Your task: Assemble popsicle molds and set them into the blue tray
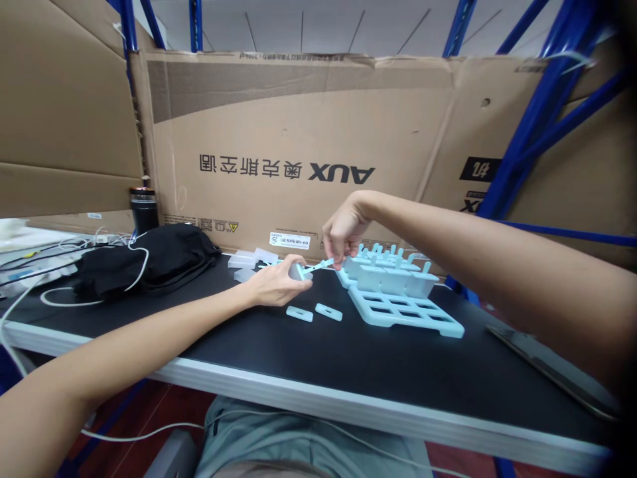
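Observation:
My left hand (276,285) is closed around a translucent popsicle mold cup (299,271), partly hidden by the fingers. In a pinch, my right hand (343,229) grips one end of a light-blue popsicle stick (319,265), whose other end is at the cup's opening. Below the hands, two flat light-blue slotted lids (299,314) lie on the table. To the right stands a light-blue mold rack (383,320) with bare openings at its front. Several filled-in places behind hold popsicle molds (393,280) with upright sticks.
Loose translucent cups (242,259) lie beyond my left hand. Farther left are a black bag (172,255), white cables (142,265) and a dark bottle (144,209). A thin flat dark object (547,372) lies at the right edge. Cardboard (279,133) walls the table's (308,352) back.

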A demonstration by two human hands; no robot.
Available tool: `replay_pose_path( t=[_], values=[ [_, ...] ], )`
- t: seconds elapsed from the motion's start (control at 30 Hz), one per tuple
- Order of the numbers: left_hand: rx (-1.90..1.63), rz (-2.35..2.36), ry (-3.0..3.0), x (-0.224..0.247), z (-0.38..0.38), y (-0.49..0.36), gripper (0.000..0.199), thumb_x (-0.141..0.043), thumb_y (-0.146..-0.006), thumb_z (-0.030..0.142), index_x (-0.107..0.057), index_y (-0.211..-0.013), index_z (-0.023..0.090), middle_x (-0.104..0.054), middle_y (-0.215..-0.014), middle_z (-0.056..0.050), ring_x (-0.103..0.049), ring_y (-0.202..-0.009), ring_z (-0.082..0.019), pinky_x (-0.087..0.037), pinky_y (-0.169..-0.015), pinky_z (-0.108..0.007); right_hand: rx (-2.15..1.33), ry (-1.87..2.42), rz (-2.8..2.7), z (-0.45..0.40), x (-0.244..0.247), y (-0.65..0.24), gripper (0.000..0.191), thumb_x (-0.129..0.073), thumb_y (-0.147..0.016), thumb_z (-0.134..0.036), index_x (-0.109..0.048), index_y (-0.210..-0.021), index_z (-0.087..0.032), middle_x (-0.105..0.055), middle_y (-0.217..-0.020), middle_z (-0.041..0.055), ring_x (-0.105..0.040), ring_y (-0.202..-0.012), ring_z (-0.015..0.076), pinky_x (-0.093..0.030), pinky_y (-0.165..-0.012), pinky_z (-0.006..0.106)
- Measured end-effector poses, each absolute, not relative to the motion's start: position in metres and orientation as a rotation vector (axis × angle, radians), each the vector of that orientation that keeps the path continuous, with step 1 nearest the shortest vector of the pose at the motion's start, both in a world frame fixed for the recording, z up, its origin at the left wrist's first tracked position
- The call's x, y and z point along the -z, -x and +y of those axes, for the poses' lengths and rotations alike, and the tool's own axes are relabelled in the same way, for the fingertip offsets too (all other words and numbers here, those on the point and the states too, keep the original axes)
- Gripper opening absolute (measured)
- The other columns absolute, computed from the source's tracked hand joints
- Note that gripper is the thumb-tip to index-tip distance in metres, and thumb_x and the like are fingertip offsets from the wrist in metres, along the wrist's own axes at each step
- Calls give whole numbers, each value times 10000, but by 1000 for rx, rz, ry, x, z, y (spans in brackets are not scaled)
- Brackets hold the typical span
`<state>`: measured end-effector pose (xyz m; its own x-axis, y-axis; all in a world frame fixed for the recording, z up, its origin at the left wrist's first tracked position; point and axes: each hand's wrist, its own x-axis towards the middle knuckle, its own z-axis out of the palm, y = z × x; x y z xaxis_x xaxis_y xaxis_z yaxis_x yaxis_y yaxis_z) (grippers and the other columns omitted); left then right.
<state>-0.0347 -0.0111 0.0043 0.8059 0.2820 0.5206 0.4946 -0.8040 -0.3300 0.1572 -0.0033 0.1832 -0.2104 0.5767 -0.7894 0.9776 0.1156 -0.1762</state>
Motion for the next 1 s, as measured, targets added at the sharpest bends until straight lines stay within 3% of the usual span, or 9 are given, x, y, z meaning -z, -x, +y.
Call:
replay_pose_path(
  t=[0.17, 0.3, 0.43, 0.5, 0.63, 0.73, 0.83, 0.9, 1.0],
  values=[
    [643, -583, 2545, -8, -17, 36, 289, -439, -937, 330, -590, -1184, 312, -325, -1327, -118, -530, -700, -90, -534, -549, -259, 1006, -1357, 2005, 1, -161, -139, 369, -823, -638, -388, -639, -808, -117, -537, -703, -18, -508, -645, 85, -495, -723, 277],
    [604, -597, 2563, -5, -12, 42, 290, -475, -889, 322, -593, -1154, 311, -334, -1310, -105, -525, -678, -96, -532, -526, -280, 996, -1375, 2083, 6, -142, -133, 389, -821, -636, -422, -634, -807, -128, -545, -719, -14, -509, -658, 81, -502, -735, 258],
    [731, -597, 2583, -4, -1, 43, 525, -535, -759, 202, -475, -1275, 279, -289, -1335, -137, -545, -710, -130, -551, -548, -341, 1072, -1473, 2185, 1, -141, -138, 429, -793, -662, -498, -619, -836, -146, -540, -747, -9, -518, -674, 83, -507, -747, 250],
    [846, -526, 2597, -6, 2, 36, 602, -533, -739, 167, -393, -1315, 271, -226, -1381, -156, -576, -832, -185, -572, -636, -409, 1069, -1535, 2234, -5, -148, -142, 453, -790, -662, -511, -615, -873, -151, -569, -803, 3, -546, -711, 90, -505, -760, 247],
    [1137, -367, 2637, -15, 0, 3, 541, -512, -845, 163, -266, -1308, 299, -192, -1410, -150, -472, -1212, -284, -518, -893, -525, 869, -1540, 2336, -16, -171, -158, 423, -802, -655, -480, -637, -845, -141, -581, -784, 2, -569, -749, 114, -499, -774, 259],
    [1258, -285, 2697, -26, -6, -33, 485, -515, -924, 258, -221, -1305, 314, -185, -1451, -163, -358, -1349, -305, -443, -996, -572, 681, -1674, 2280, -23, -189, -182, 353, -818, -645, -415, -669, -788, -129, -604, -761, -2, -592, -762, 131, -505, -764, 281],
    [1206, -243, 2753, -35, -14, -62, 559, -529, -931, 376, -179, -1360, 302, -100, -1525, -175, -265, -1413, -340, -400, -1032, -606, 625, -2058, 2002, -34, -203, -216, 275, -769, -702, -359, -682, -753, -103, -670, -806, -2, -631, -741, 110, -490, -714, 253],
    [1190, -229, 2800, -37, -20, -69, 533, -488, -952, 403, -195, -1382, 286, -78, -1553, -171, -280, -1414, -325, -390, -1054, -589, 642, -2231, 1759, -43, -207, -243, 242, -665, -793, -305, -683, -757, -66, -692, -786, 1, -634, -688, 80, -452, -676, 229],
    [1109, -189, 2893, -29, -28, -58, 416, -450, -970, 399, -332, -1336, 242, -193, -1539, -162, -305, -1409, -280, -385, -1092, -515, 656, -2263, 1555, -54, -205, -284, 200, -553, -836, -174, -706, -902, -64, -664, -649, -11, -597, -590, 40, -415, -633, 225]
  ],
)
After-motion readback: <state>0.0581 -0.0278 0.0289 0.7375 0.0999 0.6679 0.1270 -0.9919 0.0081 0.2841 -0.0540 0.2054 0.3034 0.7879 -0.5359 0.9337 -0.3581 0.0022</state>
